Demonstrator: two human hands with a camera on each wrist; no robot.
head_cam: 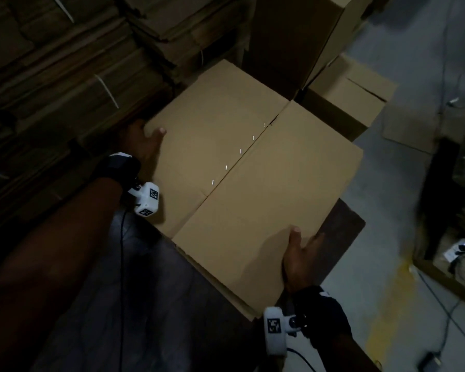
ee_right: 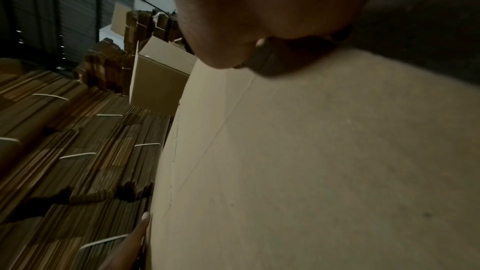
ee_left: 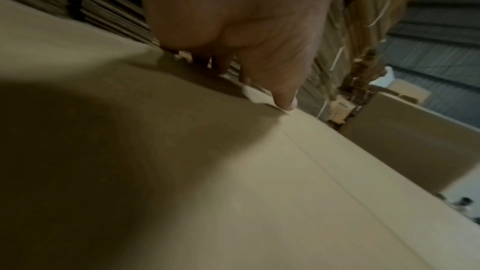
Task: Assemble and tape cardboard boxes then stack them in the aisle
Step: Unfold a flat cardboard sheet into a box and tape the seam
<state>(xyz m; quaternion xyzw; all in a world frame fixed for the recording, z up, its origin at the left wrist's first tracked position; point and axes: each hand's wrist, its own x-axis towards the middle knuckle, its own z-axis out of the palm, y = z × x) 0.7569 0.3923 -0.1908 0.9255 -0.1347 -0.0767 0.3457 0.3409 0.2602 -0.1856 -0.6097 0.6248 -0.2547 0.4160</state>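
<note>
The left hand (head_cam: 145, 146) grips the far left edge of the cardboard box (head_cam: 253, 189), its thumb lying on the top face and the fingers wrapped down over the side — the left wrist view shows the fingers (ee_left: 283, 98) curled over that edge. The right hand (head_cam: 300, 260) holds the opposite, near right edge in the same way, thumb on top and fingers down the side, though the fingers themselves are hidden from the head camera. Each wrist carries a dark strap with a white camera block.

The box is held between the two hands in front of the person, its top face toward the head camera. Its two top flaps meet along a centre seam (head_cam: 242, 157), with a row of small bright marks beside the seam; what they are is too small to tell.

Behind and to the left of the box rise bundles of flattened cardboard (head_cam: 65, 76), tied with pale straps. Beyond it stand a tall assembled box (head_cam: 293, 36) and, to its right, a lower box (head_cam: 352, 98) on the grey floor (head_cam: 414, 63).
</note>
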